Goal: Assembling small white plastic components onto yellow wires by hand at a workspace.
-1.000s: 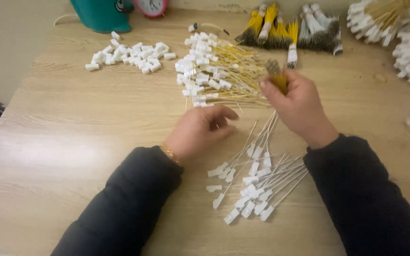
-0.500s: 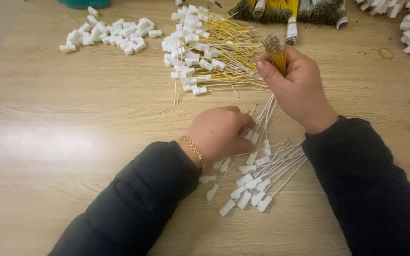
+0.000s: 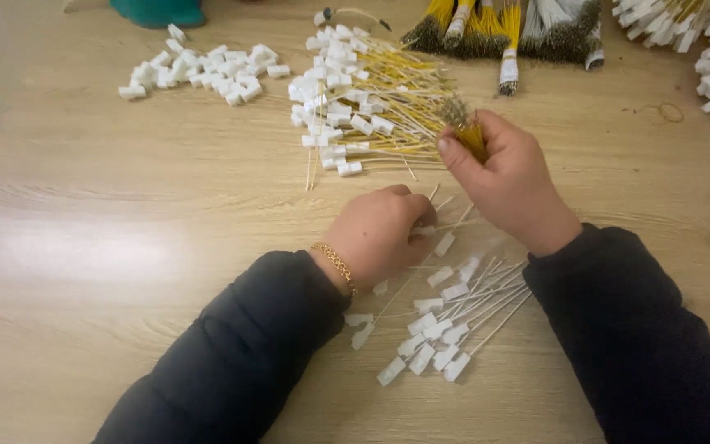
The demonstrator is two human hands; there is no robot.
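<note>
A thin bundle of yellow wires (image 3: pixel 472 136) stands nearly upright, its frayed bare tips at the top, pinched in the right hand (image 3: pixel 509 182). Below it, white wires with small white plastic plugs (image 3: pixel 445 308) fan out flat on the wooden worktop (image 3: pixel 125 247), plug ends pointing toward the person, partly under the left hand (image 3: pixel 380 234).

Worktop layout
We see loose connectors (image 3: pixel 199 70) far left, wire pile (image 3: pixel 371 107) behind hands, tagged wires (image 3: pixel 454 312) nearest us.

Right hand (image 3: pixel 509 182) pinching yellow wire bundle (image 3: pixel 468 136); left hand (image 3: pixel 380 234) curled over white-tipped wires (image 3: pixel 445 316) on desk (image 3: pixel 125 247).
</note>
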